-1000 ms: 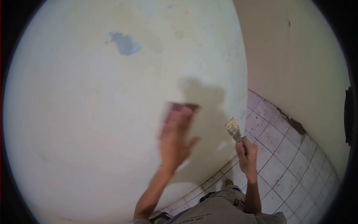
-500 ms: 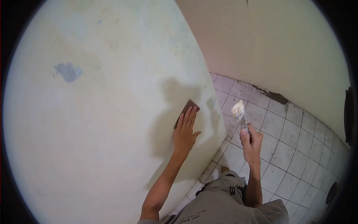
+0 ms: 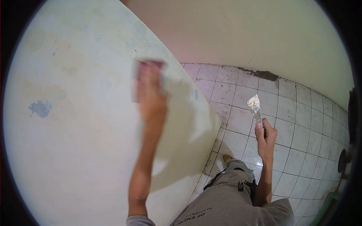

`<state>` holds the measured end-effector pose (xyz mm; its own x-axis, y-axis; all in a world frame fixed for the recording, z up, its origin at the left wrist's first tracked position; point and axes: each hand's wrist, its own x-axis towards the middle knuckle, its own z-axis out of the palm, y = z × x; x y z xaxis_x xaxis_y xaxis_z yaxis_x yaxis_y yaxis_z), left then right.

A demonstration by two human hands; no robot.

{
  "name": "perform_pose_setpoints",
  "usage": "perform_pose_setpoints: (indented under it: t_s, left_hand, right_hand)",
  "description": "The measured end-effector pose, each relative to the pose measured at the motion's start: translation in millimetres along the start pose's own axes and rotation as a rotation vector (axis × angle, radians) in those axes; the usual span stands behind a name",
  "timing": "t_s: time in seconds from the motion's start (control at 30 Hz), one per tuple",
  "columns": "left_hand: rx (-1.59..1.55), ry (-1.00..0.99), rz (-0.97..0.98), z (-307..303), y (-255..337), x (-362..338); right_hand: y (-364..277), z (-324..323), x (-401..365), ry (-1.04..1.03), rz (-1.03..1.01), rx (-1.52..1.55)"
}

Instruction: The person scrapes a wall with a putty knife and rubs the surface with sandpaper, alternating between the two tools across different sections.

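Note:
My left hand [image 3: 152, 98], smeared by motion, holds a brown piece of sandpaper [image 3: 160, 64] flat against the pale wall [image 3: 90, 150]. The fingers lie over the sheet, and its dark edges show past them. In my right hand [image 3: 267, 139] is a putty knife [image 3: 255, 107], gripped by its handle with the blade pointing up and away from me. White and yellowish residue coats the blade. The knife is held above the floor, apart from the wall.
A grey-blue patch [image 3: 40, 108] marks the wall at left. White floor tiles [image 3: 241, 116] stretch to a second wall [image 3: 241, 34], whose base has a dark broken strip [image 3: 264, 74]. A dark round object [image 3: 342, 161] and a green object [image 3: 328, 207] stand at right.
My left hand has moved up and to the left along the wall with the sandpaper. My right hand with the putty knife sits slightly farther right in view, and the view has shifted.

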<state>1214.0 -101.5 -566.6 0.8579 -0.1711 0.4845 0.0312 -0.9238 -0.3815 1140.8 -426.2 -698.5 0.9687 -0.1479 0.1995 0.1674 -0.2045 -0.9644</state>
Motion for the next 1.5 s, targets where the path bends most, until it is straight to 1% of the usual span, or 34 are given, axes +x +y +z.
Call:
perform_pose_setpoints:
  t_s: [0.03, 0.07, 0.1, 0.17, 0.27, 0.37, 0.47, 0.57, 0.67, 0.73, 0.77, 0.8, 0.83, 0.9, 0.97, 1.03, 1.07, 1.13, 1.17, 1.2, 1.33, 1.43, 1.5]
  left_hand:
    - [0.184, -0.256, 0.048, 21.0, 27.2, -21.4]
    - [0.387, -0.352, 0.145, 58.6, 44.0, -59.8]
    - [0.199, -0.445, 0.184, 94.0, 51.3, -102.0]
    - [0.150, -0.629, 0.230, 113.0, 61.2, -162.1]
    - [0.340, -0.644, 0.348, 109.4, 49.7, -190.4]
    - [0.423, -0.521, 0.376, 114.6, 48.7, -197.4]
    - [0.264, -0.423, 0.318, 118.2, 51.5, -199.4]
    - [0.228, -0.471, 0.366, 89.7, 51.8, -189.0]
    - [0.079, -0.521, 0.349, 73.3, 51.2, -185.3]
    - [-0.069, -0.482, 0.326, 71.0, 49.3, -188.8]
    - [-0.140, -0.462, 0.311, 66.6, 50.8, -191.3]
    - [-0.149, -0.452, 0.314, 62.6, 50.4, -189.9]
    - [-0.144, -0.441, 0.314, 47.3, 60.1, -186.0]
    - [-0.145, -0.429, 0.316, 51.1, 50.3, -190.9]
    - [-0.107, -0.398, 0.342, 64.2, 41.3, -200.3]
    - [-0.064, -0.403, 0.357, 68.7, 40.6, -203.9]
    - [-0.038, -0.402, 0.362, 69.5, 41.4, -203.2]
    - [-0.016, -0.436, 0.328, 66.4, 48.6, -202.6]
    - [-0.001, -0.454, 0.300, 64.0, 54.6, -203.3]
    - [0.057, -0.465, 0.278, 65.9, 62.3, -205.4]
    - [-0.007, -0.461, 0.083, 61.0, 95.3, -204.3]
    - [0.003, -0.398, -0.009, 62.9, 109.0, -205.1]
    - [-0.170, -0.356, -0.113, 52.4, 117.2, -201.1]
  right_hand:
    - [-2.4, 0.2, 1.2, 0.003, -0.010, -0.010]
    - [-6.8, 0.5, 2.1, -0.008, -0.034, -0.020]
    - [-12.5, 0.9, 1.9, -0.012, -0.056, -0.031]
    - [-16.0, 0.8, 4.4, -0.007, -0.088, -0.052]
    - [-12.8, 2.8, 5.2, -0.021, -0.101, -0.086]
    - [-9.7, 4.5, 4.1, -0.064, -0.097, -0.094]
    - [-12.4, 1.4, 7.4, -0.101, -0.095, -0.081]
    - [-15.2, 0.4, 11.1, -0.129, -0.102, -0.074]
    - [-12.5, 2.5, 17.2, -0.177, -0.102, -0.063]
    - [-10.7, 10.2, 20.6, -0.215, -0.096, -0.062]
    - [-8.1, 13.6, 21.6, -0.234, -0.071, 0.005]
    - [-3.4, 20.1, 23.4, -0.257, -0.047, 0.071]
    - [0.5, 11.9, 22.8, -0.283, -0.027, 0.150]
    - [-10.7, 57.8, 23.1, -0.271, -0.002, 0.282]
    - [17.0, 120.3, 15.0, -0.312, 0.003, 0.361]
    - [40.2, 165.7, 18.1, -0.428, 0.055, 0.213]
    - [54.7, 187.7, 15.5, -0.432, 0.047, 0.207]
    - [77.6, 227.1, 13.5, -0.459, 0.017, 0.195]
    - [80.6, 234.6, 11.6, -0.434, 0.025, 0.224]
    - [82.4, 238.3, 7.0, -0.411, 0.033, 0.252]
    - [76.2, 237.8, 5.0, -0.402, 0.123, 0.415]
    - [85.5, 246.6, 5.6, -0.382, 0.101, 0.500]
    - [88.3, 241.1, 13.3, -0.450, 0.087, 0.436]
